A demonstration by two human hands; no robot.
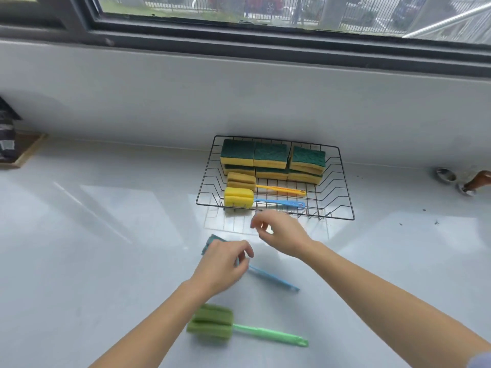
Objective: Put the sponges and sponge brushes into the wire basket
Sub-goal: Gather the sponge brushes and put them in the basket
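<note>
A black wire basket (342, 181) stands on the white counter against the wall. Inside it lie several yellow sponges with green tops (271, 155), a tan sponge brush with an orange handle (281, 190) and a yellow sponge brush with a blue handle (239, 197). In front of the basket my left hand (220, 269) closes on a blue-handled sponge brush (273, 280), whose teal head is mostly hidden under the hand. My right hand (281, 235) hovers open just before the basket's front rim, holding nothing. A green sponge brush (212, 324) lies nearest to me.
A wooden tray (29, 152) with a dark bundle sits at the far left of the counter. Two metal fittings and a brown handle (475, 179) stand at the far right. A window runs above the wall.
</note>
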